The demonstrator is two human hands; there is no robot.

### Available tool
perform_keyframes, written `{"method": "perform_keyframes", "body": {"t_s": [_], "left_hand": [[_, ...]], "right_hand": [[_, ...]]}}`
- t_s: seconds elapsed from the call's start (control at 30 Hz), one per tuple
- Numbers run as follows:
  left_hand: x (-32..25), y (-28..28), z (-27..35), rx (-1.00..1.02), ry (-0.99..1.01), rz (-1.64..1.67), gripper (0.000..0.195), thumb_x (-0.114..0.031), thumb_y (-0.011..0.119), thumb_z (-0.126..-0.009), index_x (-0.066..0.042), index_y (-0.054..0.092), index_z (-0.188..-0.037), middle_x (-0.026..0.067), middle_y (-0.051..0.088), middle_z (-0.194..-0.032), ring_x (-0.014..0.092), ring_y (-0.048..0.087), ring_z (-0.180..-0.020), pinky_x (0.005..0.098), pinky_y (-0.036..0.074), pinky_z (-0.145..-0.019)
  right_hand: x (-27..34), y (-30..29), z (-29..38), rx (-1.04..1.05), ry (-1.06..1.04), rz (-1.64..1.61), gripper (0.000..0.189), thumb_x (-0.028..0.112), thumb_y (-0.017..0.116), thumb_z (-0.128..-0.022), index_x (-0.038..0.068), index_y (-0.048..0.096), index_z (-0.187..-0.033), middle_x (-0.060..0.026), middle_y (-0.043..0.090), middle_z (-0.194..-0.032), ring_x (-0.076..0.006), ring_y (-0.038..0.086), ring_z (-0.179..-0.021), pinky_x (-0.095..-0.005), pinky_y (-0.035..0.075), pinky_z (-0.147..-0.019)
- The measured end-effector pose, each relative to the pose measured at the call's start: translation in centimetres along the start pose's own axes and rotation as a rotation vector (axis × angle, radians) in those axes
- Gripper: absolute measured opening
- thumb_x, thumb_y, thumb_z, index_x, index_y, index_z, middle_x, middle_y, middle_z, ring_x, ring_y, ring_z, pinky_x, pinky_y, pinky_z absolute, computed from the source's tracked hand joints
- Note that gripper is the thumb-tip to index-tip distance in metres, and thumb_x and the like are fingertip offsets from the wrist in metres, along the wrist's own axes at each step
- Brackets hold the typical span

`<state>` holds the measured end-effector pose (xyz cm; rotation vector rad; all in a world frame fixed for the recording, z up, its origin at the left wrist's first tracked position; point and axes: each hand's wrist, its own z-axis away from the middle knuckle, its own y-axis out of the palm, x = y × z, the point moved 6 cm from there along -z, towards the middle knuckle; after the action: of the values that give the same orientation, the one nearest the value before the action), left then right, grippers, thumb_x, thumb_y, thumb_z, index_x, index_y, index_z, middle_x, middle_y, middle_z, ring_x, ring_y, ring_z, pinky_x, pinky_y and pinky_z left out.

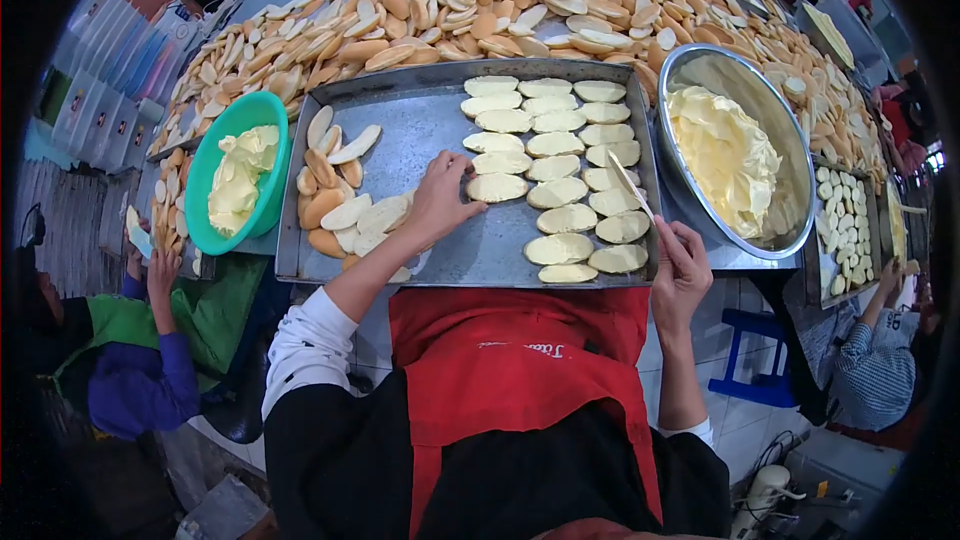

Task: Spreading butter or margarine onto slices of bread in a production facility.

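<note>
A metal baking tray (420, 112) lies before me, with rows of oval bread slices (555, 167) coated in pale cream on its right side. My left hand (444, 199) has its fingers spread at the left end of a coated slice (497, 187); whether they touch it is hard to tell. In my right hand (679, 262), at the tray's right edge, is the handle of a spatula (631, 186), its blade tilted over the right column of slices. Uncoated bread slices (347, 211) lie heaped at the tray's left, partly behind my left forearm.
A green plastic bowl of cream (196, 187) stands left of the tray, a steel bowl of cream (806, 187) right of it. Behind spreads a large heap of bread slices (450, 4). Co-workers' hands (161, 277) are at the far left; another person (874, 367) is at the right.
</note>
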<state>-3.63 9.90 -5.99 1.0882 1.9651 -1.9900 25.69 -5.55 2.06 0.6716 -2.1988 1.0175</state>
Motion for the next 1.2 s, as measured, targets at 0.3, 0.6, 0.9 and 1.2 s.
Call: {"method": "perform_keyframes", "body": {"t_s": [0.3, 0.6, 0.9, 1.2], "left_hand": [[1.9, -6.8, 2.4, -0.101, -0.02, -0.155, 0.053, -0.022, 0.08, -0.064, -0.006, 0.051, -0.106, 0.0127, 0.054, -0.101, 0.034, 0.052, -0.097, 0.0415, 0.044, -0.083], [6.2, -8.0, 7.0, -0.005, -0.185, -0.45, 0.039, -0.017, 0.076, -0.067, -0.006, 0.058, -0.1, 0.0125, 0.058, -0.097, 0.031, 0.056, -0.095, 0.0418, 0.046, -0.077], [2.4, -7.8, 6.8, -0.056, -0.039, 0.006, 0.026, -0.007, 0.065, -0.076, -0.003, 0.06, -0.101, 0.0175, 0.061, -0.091, 0.037, 0.059, -0.086, 0.0439, 0.046, -0.075], [1.2, -5.4, 6.4, 0.179, -0.087, -0.262, 0.015, -0.012, 0.061, -0.082, -0.005, 0.054, -0.094, 0.0196, 0.063, -0.083, 0.04, 0.059, -0.081, 0.0465, 0.045, -0.067]], "right_hand": [[-0.9, -1.7, -0.4, -0.056, -0.008, 0.04, 0.032, -0.007, 0.06, -0.083, 0.008, 0.069, -0.11, -0.0064, 0.06, -0.093, -0.0125, 0.057, -0.08, -0.0229, 0.046, -0.069], [-2.7, -7.4, -4.4, -0.217, -0.057, 0.233, 0.029, -0.006, 0.057, -0.085, 0.004, 0.067, -0.111, -0.0087, 0.063, -0.095, -0.0138, 0.059, -0.087, -0.0245, 0.046, -0.077], [-6.5, -11.8, -10.2, 0.141, 0.271, 0.79, 0.023, 0.012, 0.057, -0.081, 0.009, 0.07, -0.099, -0.0167, 0.067, -0.089, -0.03, 0.065, -0.085, -0.0348, 0.049, -0.074], [-8.7, -8.9, -10.8, 0.631, 0.313, 0.643, 0.022, 0.003, 0.066, -0.066, 0.005, 0.073, -0.087, -0.0155, 0.068, -0.076, -0.0245, 0.064, -0.067, -0.0334, 0.049, -0.065]]}}
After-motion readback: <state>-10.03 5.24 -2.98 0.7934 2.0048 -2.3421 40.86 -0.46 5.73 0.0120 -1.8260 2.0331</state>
